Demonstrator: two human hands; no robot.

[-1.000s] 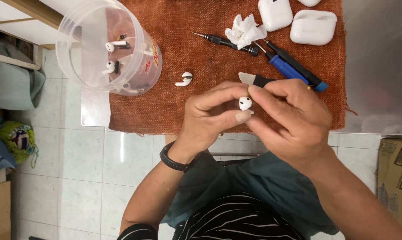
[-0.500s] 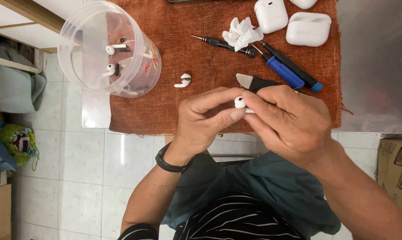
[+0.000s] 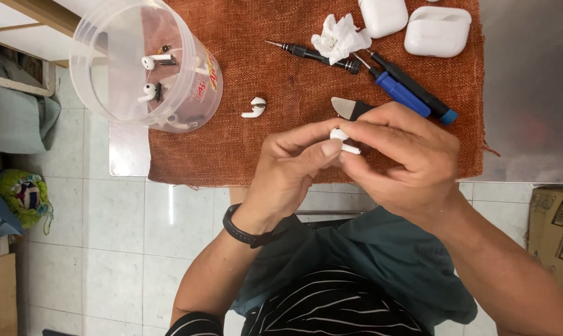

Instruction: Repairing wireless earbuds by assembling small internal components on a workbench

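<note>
Both hands meet over the near edge of a rust-brown cloth mat (image 3: 244, 149). My left hand (image 3: 294, 168) and my right hand (image 3: 406, 162) pinch one small white earbud (image 3: 342, 140) between their fingertips. My right hand also grips a black-handled tool with a flat metal blade (image 3: 343, 107), whose tip sticks out to the left above the earbud. A second white earbud (image 3: 254, 107) lies loose on the mat, left of the hands.
A clear plastic tub (image 3: 188, 93) with several earbuds stands at the mat's left end. A slim black screwdriver (image 3: 312, 53), crumpled tissue (image 3: 338, 37), blue-handled tool (image 3: 399, 93), black pen-like tool (image 3: 412, 87) and two white charging cases (image 3: 437, 31) lie beyond. A cardboard box (image 3: 555, 218) sits right.
The hands have turned the earbud between the fingertips, so its stem now points right. The view has shifted slightly; the hands stay over the mat's near edge.
</note>
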